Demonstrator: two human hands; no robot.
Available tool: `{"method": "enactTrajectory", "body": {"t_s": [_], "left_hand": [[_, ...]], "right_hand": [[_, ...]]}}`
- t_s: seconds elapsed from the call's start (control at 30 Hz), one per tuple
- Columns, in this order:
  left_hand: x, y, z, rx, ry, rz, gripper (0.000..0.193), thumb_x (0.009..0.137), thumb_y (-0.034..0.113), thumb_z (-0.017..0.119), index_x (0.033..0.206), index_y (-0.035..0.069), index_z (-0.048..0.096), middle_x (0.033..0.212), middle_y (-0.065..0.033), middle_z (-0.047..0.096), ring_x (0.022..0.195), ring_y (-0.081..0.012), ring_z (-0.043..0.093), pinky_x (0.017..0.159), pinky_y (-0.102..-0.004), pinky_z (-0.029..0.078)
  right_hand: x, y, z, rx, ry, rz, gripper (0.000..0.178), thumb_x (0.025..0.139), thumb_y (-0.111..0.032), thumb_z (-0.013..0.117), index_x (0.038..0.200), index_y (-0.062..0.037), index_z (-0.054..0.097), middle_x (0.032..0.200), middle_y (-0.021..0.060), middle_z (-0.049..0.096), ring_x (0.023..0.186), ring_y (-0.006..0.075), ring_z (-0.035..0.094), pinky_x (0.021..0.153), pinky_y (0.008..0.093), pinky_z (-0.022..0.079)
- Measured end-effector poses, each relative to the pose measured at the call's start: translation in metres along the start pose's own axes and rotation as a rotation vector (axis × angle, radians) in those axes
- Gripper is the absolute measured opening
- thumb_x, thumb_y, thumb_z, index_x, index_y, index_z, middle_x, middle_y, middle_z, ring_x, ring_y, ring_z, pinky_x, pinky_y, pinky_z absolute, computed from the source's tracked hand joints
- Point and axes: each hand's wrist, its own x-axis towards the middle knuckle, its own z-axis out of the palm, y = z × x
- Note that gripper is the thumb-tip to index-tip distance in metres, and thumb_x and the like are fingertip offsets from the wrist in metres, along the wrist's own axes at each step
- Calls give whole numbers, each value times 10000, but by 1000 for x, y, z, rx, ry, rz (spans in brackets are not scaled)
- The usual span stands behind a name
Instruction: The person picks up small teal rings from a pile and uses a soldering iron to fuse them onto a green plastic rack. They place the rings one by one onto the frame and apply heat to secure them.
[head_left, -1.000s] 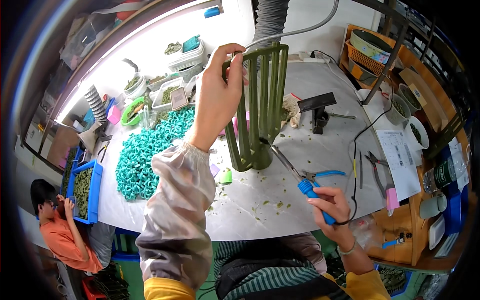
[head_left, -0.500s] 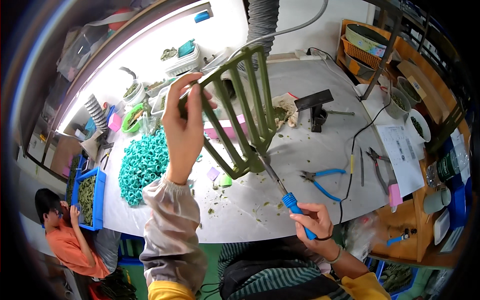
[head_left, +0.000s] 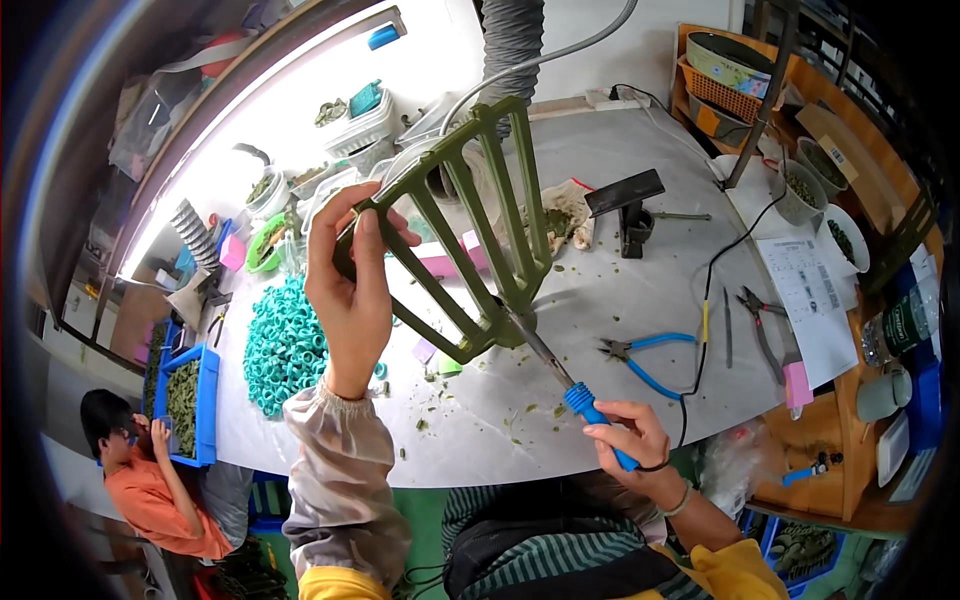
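My left hand (head_left: 352, 285) is closed on the upper left edge of a dark green slatted frame (head_left: 455, 235), holding it tilted above the table. Its parallel bars fan out toward the far side. Between the fingers of my right hand (head_left: 640, 450) is the blue ribbed handle of a soldering iron (head_left: 583, 402). The iron's metal shaft slants up to the frame's lower corner, where its tip is hidden at the green piece. Small green scraps (head_left: 516, 420) are scattered on the table below.
A heap of teal rings (head_left: 285, 345) lies left. To the right are blue-handled pliers (head_left: 660, 365), dark pliers (head_left: 762, 335), a black cord (head_left: 709, 290) and a printed sheet (head_left: 800, 300). A black stand (head_left: 632, 215) is behind. Another person (head_left: 160, 490) sits at far left beside a blue crate (head_left: 207, 405).
My left hand has shifted slightly left and down along the frame's edge, and the frame has tilted a little. My right hand keeps the iron at the same lower corner.
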Motion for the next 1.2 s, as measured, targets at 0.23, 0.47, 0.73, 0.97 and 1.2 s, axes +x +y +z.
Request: {"method": "enactTrajectory", "body": {"t_s": [0.23,0.47,0.73,0.97,1.2], "left_hand": [[-1,-4,2,-19,15,8,245,1023,26,476,1260,-1,527,887,-79,653,766,-108,635,697,-230,510],[-4,-1,6,-22,80,-63,172,1020,56,508,1172,-18,480,867,-68,673,711,-60,590,612,-196,442],[-6,-8,6,38,61,-22,144,1022,67,503,1139,-6,462,852,-62,672,621,-25,480,541,-187,368],[-7,-5,7,0,93,-13,144,1021,73,509,1138,-4,472,862,-59,679,638,-29,472,554,-195,376],[-6,-1,0,176,59,21,126,1019,90,523,1100,-3,497,885,-60,701,598,-36,438,543,-208,379]], "right_hand": [[-5,0,-8,36,4,29,395,750,76,689,1106,-96,713,1216,155,570,973,271,662,828,345,578],[-18,-18,-5,-136,-52,-170,408,752,27,725,1139,-103,710,1165,161,598,824,242,674,704,309,549],[-30,-26,19,-54,-62,-38,366,805,31,690,1145,-105,693,1209,176,546,951,293,662,802,340,568],[-19,-34,17,-54,-42,-73,326,822,65,668,1117,-74,679,1227,173,495,1043,296,669,857,349,579],[-11,-31,9,41,-11,-65,317,804,77,670,1085,-67,687,1220,179,512,947,282,663,846,353,577]]}}
